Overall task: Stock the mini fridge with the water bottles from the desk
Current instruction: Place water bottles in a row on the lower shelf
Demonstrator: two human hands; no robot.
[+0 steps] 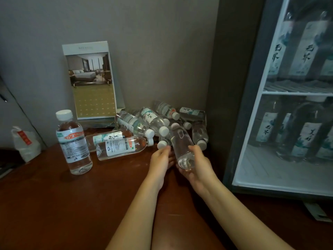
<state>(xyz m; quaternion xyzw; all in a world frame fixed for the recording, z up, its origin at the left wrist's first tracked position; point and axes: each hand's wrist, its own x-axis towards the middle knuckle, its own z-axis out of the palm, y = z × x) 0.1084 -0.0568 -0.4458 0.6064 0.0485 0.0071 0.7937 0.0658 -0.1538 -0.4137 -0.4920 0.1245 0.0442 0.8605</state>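
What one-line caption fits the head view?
Right hand grips a clear bottle at the desk pile, left hand beside it, mini fridge nearby.

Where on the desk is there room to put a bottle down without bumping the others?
The big bare patch of desk nearest you, bordered by the upright bottle behind and your left forearm, is free. So is the strip between that bottle and the plastic bag. The back corner by the fridge is crowded with lying bottles.
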